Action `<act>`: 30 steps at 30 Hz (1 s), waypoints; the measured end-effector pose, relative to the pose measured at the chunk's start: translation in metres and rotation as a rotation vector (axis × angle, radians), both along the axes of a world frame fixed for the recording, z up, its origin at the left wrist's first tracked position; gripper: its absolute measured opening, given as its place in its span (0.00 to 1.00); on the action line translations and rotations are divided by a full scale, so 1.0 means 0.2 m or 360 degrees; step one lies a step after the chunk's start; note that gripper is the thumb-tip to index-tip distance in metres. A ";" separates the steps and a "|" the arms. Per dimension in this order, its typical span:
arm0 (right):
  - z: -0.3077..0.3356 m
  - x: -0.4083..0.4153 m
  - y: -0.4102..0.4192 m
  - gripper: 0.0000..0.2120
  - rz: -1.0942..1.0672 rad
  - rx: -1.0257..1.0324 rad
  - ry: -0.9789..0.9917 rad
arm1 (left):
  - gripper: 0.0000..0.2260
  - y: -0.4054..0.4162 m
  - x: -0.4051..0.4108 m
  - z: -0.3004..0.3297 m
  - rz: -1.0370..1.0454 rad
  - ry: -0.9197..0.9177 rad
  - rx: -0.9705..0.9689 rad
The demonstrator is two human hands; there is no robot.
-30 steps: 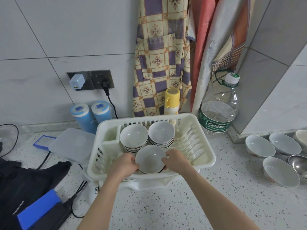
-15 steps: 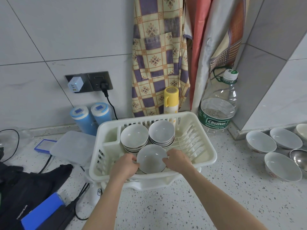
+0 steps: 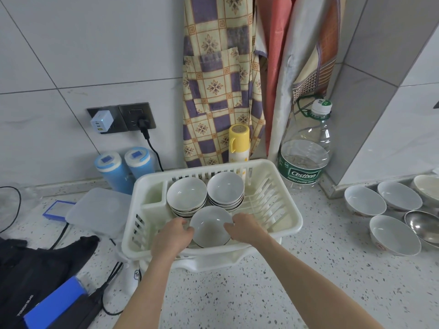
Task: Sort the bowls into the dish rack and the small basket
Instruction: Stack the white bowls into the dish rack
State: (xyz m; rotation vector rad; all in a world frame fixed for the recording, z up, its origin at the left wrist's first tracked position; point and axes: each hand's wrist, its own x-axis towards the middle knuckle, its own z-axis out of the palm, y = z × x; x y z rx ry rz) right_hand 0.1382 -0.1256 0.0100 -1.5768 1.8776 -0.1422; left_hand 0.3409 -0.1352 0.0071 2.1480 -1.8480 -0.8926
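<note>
- My speckled counter (image 3: 261, 293) carries the white dish rack (image 3: 285, 210) at centre.
- Loose bowls (image 3: 364, 201) sit far right.
- A water bottle (image 3: 306, 148) stands behind.
- A black bag (image 3: 35, 269) lies near left.

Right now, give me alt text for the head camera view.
Both hands, left hand and right hand, hold a white bowl inside a cream dish rack, in front of two bowl stacks. More bowls sit on the speckled counter at right.
</note>
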 end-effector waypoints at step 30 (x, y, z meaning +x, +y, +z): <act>0.06 -1.03 0.60 0.11 -0.0708 -0.0349 -0.1937 | 0.12 0.85 -0.96 -0.05 0.1178 0.1439 -0.0650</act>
